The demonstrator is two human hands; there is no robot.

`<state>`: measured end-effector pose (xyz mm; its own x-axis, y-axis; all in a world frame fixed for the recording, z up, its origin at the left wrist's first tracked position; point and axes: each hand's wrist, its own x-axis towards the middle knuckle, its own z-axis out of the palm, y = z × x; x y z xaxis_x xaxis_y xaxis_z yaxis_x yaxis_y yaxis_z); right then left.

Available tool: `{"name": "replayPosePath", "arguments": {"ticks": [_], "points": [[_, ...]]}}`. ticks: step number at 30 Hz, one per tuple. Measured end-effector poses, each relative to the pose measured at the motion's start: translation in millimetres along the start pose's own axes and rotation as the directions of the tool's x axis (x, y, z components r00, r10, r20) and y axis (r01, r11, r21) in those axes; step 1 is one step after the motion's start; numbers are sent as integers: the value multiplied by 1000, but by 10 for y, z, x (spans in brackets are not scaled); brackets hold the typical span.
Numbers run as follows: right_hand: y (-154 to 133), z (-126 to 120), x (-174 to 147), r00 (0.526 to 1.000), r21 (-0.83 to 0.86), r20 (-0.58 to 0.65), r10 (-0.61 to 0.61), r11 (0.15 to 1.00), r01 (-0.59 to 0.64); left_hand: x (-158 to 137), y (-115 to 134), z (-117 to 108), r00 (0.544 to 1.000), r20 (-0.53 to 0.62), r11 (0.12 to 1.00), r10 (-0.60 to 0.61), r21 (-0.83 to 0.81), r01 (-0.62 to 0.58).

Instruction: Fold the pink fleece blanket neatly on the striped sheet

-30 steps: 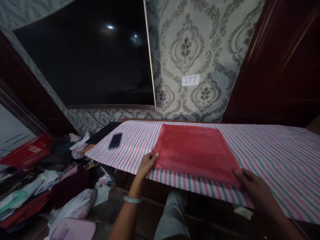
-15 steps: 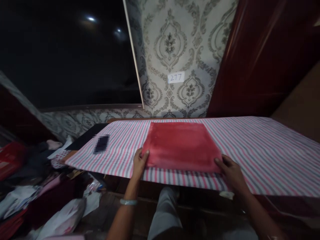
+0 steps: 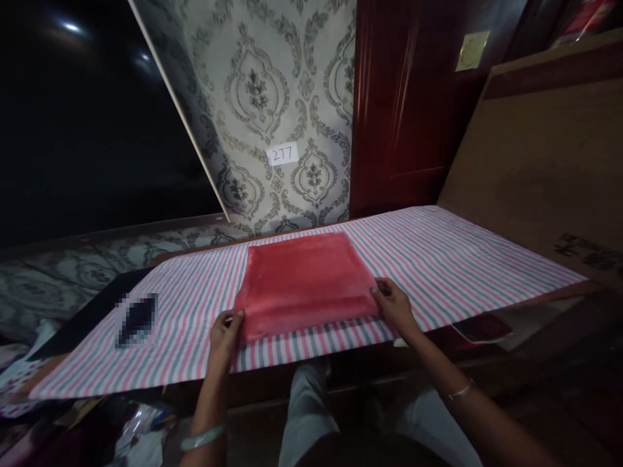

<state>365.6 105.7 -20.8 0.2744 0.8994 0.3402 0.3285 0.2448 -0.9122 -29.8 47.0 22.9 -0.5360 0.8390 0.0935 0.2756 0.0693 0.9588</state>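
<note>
A red folded cloth [image 3: 302, 272], roughly rectangular, lies on the table cover striped in pink, grey and white [image 3: 195, 311]. My left hand [image 3: 225, 334] pinches the cloth's near left corner between thumb and fingers. At the near right corner, my right hand [image 3: 393, 303] grips the edge in the same way. The near edge looks slightly lifted along the front of the table, while the far part lies flat. I cannot tell how many layers the cloth has.
A pixelated dark item [image 3: 137, 321] lies on the cover at the left. Behind are a large dark screen [image 3: 97, 130] and a patterned wall with a "277" label [image 3: 283, 154]. A large cardboard box [image 3: 540, 149] stands at the right. Clutter [image 3: 131, 428] lies below left.
The view has swung to the right, bringing more of the cardboard box into sight. Both hands still hold the near corners of the red cloth, its near edge shifted slightly.
</note>
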Motion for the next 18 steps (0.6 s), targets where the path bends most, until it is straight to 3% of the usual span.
{"name": "replayPosePath", "arguments": {"ticks": [2,4,5,7,10,13,18], "points": [[-168,51,79,976,-138,-60,-208,970,198,57,153,49,959,-67,938,275,240,-252],[-402,168,194,916,-291,62,-396,871,396,106,372,201,854,63,758,517,430,-491],[-516,246,254,891,-356,153,-428,817,454,127,485,306,810,177,664,559,489,-565],[-681,411,351,870,-478,291,-398,728,492,169,666,529,780,360,522,512,590,-616],[-682,588,404,886,-615,410,-216,651,444,246,722,769,847,455,422,275,735,-531],[-481,633,385,881,-655,471,-48,650,385,322,561,836,898,427,420,104,800,-429],[-285,614,371,877,-631,478,-37,680,373,376,361,805,900,418,449,126,785,-427]]}}
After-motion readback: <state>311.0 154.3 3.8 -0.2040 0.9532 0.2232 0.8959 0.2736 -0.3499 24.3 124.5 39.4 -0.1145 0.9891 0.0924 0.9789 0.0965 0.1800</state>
